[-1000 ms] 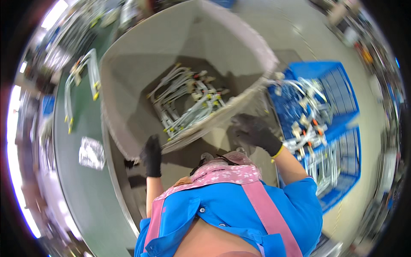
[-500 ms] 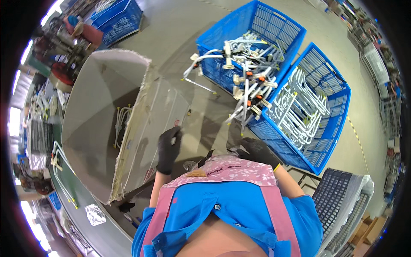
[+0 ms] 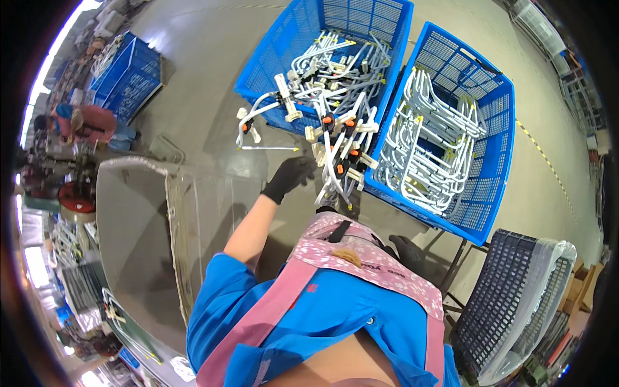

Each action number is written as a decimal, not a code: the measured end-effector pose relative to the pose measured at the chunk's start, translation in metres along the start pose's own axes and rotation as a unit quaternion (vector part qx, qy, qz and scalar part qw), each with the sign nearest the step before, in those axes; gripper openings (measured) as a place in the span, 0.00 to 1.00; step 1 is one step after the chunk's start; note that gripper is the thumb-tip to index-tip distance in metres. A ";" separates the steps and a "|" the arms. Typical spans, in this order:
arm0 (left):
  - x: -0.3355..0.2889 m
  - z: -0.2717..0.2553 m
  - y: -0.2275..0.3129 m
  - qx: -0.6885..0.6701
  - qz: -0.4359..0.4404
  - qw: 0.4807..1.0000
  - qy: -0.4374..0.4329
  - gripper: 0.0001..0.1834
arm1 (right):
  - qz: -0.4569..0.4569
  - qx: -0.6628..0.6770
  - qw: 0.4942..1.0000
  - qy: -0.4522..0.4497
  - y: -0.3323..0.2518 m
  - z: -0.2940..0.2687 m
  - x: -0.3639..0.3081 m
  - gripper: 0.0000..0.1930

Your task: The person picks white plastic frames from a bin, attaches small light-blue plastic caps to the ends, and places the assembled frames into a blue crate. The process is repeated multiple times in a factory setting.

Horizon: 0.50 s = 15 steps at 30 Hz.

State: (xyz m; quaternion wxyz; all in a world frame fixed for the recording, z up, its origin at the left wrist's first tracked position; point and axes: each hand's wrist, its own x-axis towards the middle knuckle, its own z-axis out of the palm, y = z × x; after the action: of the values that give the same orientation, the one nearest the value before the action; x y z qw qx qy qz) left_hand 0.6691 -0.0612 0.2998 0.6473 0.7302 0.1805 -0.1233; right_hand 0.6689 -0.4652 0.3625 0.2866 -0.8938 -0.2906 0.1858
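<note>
Your right hand (image 3: 407,253) is beside your pink apron (image 3: 316,237), your left hand (image 3: 290,178) near white tubes (image 3: 331,161).
You cannot tell the right hand's grip from this view; farther out, your left hand's fingers curl loosely, part-open, with nothing visible in them. Just beyond, those tubes, with orange fittings, jut over the near edge of the left blue crate (image 3: 258,71); the right blue crate (image 3: 495,161) holds stacked bent tubes.
</note>
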 end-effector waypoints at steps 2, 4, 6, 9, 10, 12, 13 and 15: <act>0.064 -0.012 -0.016 -0.053 0.011 0.998 0.029 0.14 | 0.057 -0.014 0.998 0.000 0.001 0.001 0.004 0.16; 0.130 -0.021 -0.034 -0.021 0.069 0.994 0.079 0.13 | 0.070 -0.020 0.997 0.034 -0.001 0.004 0.010 0.16; 0.196 -0.033 -0.048 0.125 0.060 0.975 0.173 0.11 | 0.134 -0.010 0.991 0.006 -0.003 0.006 0.011 0.16; 0.260 -0.032 -0.065 0.253 -0.039 0.930 0.265 0.09 | 0.272 0.027 0.959 -0.074 -0.005 0.016 0.006 0.21; 0.274 -0.033 -0.067 0.310 -0.076 0.917 0.238 0.11 | 0.305 0.027 0.948 -0.088 -0.007 0.023 0.004 0.21; 0.295 -0.027 -0.069 0.347 -0.104 0.892 0.269 0.14 | 0.334 0.065 0.932 -0.122 -0.006 0.027 0.003 0.21; 0.304 -0.027 -0.070 0.359 -0.143 0.887 0.254 0.18 | 0.342 0.068 0.930 -0.116 -0.007 0.028 0.005 0.20; 0.316 -0.029 -0.071 0.343 -0.158 0.892 0.247 0.27 | 0.351 0.072 0.928 -0.100 -0.015 0.024 0.011 0.19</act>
State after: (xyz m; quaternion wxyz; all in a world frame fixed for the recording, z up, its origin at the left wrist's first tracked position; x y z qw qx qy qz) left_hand 0.9236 0.0072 0.1085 0.2630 0.8758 0.3938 -0.0935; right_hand 0.6592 -0.4389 0.3513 0.2362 -0.8924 0.0293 0.3833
